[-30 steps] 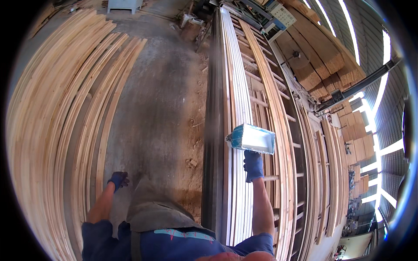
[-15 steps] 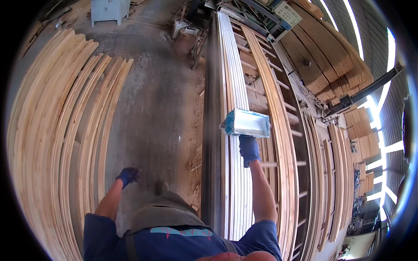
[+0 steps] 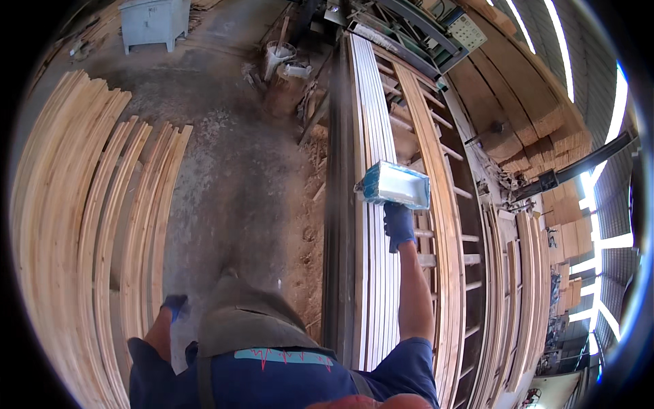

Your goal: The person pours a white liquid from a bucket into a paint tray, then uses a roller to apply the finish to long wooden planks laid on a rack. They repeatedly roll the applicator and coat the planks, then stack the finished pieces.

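Note:
My right hand [image 3: 400,226], in a blue glove, is closed round the handle of a boxy teal glue spreader [image 3: 397,185]. White liquid fills the spreader's open trough, and white smears cover its sides. Under it runs a tight row of long wooden strips [image 3: 379,273] whose upper faces are coated white. What the spreader's underside touches is hidden. My left hand [image 3: 176,305], gloved too, hangs low beside my body near the stacked boards, slightly blurred, its fingers loosely apart and nothing visible in it.
Bare wooden strips [image 3: 436,225] lie on the roller conveyor to the right of the white ones. Long boards [image 3: 61,225] are stacked at the left. A bucket [image 3: 276,60], a grey cabinet [image 3: 155,27] and a control panel [image 3: 466,33] stand farther off.
The floor, cabinet and boards have shifted in view as I move forward along the conveyor. My right hand still holds the spreader over the strips; my left hand has swung back toward my body.

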The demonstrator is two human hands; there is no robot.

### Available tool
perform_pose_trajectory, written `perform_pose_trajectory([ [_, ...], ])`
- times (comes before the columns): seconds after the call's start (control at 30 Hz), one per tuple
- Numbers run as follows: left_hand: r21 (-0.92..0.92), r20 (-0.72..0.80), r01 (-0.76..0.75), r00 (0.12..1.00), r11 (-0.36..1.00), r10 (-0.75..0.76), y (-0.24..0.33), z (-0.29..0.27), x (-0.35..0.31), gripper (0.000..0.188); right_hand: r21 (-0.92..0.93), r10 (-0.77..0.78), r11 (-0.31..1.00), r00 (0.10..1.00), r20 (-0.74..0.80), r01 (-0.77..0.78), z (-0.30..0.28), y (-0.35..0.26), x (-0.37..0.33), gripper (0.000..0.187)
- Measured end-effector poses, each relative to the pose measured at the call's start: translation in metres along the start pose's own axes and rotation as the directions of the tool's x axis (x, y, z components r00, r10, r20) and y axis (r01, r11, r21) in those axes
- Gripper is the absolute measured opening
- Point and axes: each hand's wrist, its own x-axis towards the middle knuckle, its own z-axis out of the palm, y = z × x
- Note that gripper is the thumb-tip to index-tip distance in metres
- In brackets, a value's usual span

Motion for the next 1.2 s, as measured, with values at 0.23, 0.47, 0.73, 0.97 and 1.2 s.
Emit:
perform_pose_trajectory([
  [0.23,0.001,0.053,-0.464,0.885,0.886,0.463,0.396,0.052,0.045,0.038,0.081,0.075,0.994,0.997,0.034,-0.078,0.047,-0.088,0.206,0.033],
  [0.47,0.177,0.119,-0.467,0.884,0.867,0.452,0.55,0.087,0.11,0.042,-0.266,-0.495,0.843,0.868,-0.039,0.468,0.08,-0.137,0.492,0.032],
  [0.73,-0.424,-0.108,0.163,0.968,0.891,-0.229,0.449,0.01,0.163,0.046,0.437,-0.183,0.891,0.979,0.088,0.127,0.128,-0.343,0.59,0.029],
  [0.97,-0.28,-0.094,0.147,0.979,0.949,-0.18,0.604,-0.003,0.246,0.035,-0.06,-0.74,0.671,0.673,0.013,0.739,0.27,-0.345,0.753,0.019],
  [1.2,-0.295,-0.179,-0.27,0.958,0.917,0.224,0.889,-0.051,0.269,0.039,-0.233,-0.686,0.654,0.694,0.22,0.72,0.428,-0.372,0.834,0.022],
])
